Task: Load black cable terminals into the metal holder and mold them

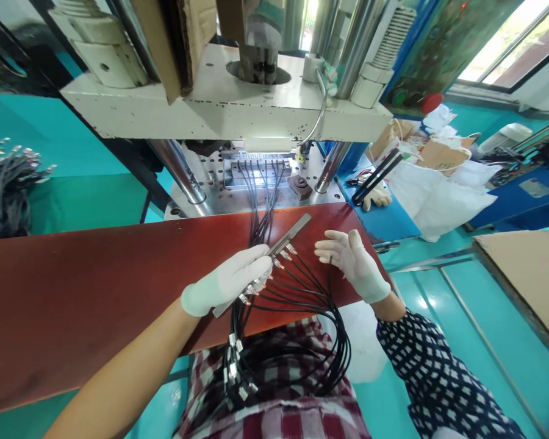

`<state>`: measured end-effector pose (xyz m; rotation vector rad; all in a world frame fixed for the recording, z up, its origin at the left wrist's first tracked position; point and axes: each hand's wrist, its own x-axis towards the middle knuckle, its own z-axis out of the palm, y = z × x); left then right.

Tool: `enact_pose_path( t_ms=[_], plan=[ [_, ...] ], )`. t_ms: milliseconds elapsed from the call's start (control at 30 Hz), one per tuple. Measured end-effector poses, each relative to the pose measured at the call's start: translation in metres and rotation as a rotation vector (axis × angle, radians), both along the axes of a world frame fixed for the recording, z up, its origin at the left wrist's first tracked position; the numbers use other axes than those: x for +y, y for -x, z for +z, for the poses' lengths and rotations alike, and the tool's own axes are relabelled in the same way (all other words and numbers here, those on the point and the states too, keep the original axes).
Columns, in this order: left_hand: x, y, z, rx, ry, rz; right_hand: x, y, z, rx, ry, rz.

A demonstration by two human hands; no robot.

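Observation:
My left hand (235,277), in a white glove, grips a narrow metal bar (297,227) slanting over the red-brown table. Several metal connectors sit along the bar, with black cables (311,286) running from them to the right and looping down to my lap. Gloved in white too, my right hand (350,259) is held to the right of the bar, fingers stretched out and apart from it. A cable passes close under its fingers; I cannot tell whether they touch. More connectors (232,366) on black cables hang over the checked cloth on my lap.
A press with a white plate (238,116) stands ahead, between steel columns (183,174). Cables lead into a metal fixture (256,174) on its bed. At left lies a heap of black cables (4,195). White sacks (432,195), a glove (377,196) and a cardboard sheet (526,274) are at right.

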<state>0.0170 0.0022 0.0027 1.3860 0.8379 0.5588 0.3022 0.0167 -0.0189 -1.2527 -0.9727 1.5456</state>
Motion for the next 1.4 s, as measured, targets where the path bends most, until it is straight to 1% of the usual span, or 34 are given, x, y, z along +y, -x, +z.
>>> enact_pose_path(
  t_ms=[33, 100, 133, 200, 267, 333, 433, 533, 600, 667, 733, 800, 867, 1033, 1200, 1400],
  plan=[
    [0.000, 0.001, 0.001, -0.021, 0.023, -0.004, -0.002, -0.005, -0.001, -0.044, -0.002, -0.041],
    [-0.001, 0.003, 0.002, -0.050, 0.058, 0.003, -0.009, -0.011, 0.002, -0.191, -0.075, -0.090],
    [-0.001, 0.005, 0.002, -0.064, 0.066, 0.005, -0.013, -0.011, 0.005, -0.266, -0.129, -0.082],
    [-0.001, 0.008, 0.001, -0.089, 0.065, 0.001, -0.022, -0.008, 0.014, -0.345, -0.215, 0.004],
    [-0.001, 0.010, 0.000, -0.095, 0.056, -0.008, -0.030, 0.000, 0.024, -0.318, -0.236, 0.102],
    [-0.001, 0.010, -0.001, -0.093, 0.050, -0.011, -0.035, 0.010, 0.032, -0.268, -0.219, 0.143],
    [-0.001, 0.007, 0.001, -0.075, 0.039, -0.018, -0.033, 0.024, 0.041, -0.179, -0.200, 0.136],
    [-0.001, 0.004, 0.002, -0.055, 0.021, -0.046, -0.023, 0.030, 0.045, -0.053, -0.203, 0.085],
    [-0.001, 0.002, 0.000, -0.060, 0.018, -0.056, -0.015, 0.032, 0.046, -0.043, -0.218, 0.068],
    [0.000, 0.001, -0.001, -0.061, 0.013, -0.046, -0.009, 0.033, 0.047, -0.095, -0.229, 0.078],
    [0.000, 0.001, -0.003, -0.045, 0.003, -0.029, -0.007, 0.036, 0.047, -0.204, -0.235, 0.109],
    [0.001, 0.000, -0.003, -0.028, -0.011, -0.025, -0.006, 0.040, 0.047, -0.325, -0.275, 0.137],
    [0.001, 0.000, -0.004, -0.019, -0.029, -0.023, -0.005, 0.046, 0.045, -0.399, -0.311, 0.156],
    [0.000, -0.002, -0.005, -0.008, -0.058, -0.006, -0.001, 0.058, 0.042, -0.412, -0.282, 0.171],
    [-0.001, -0.003, -0.007, -0.010, -0.059, 0.009, 0.000, 0.061, 0.043, -0.395, -0.281, 0.154],
    [0.000, -0.004, -0.004, 0.177, -0.169, -0.001, 0.000, 0.063, 0.040, -0.414, -0.273, 0.155]
  ],
)
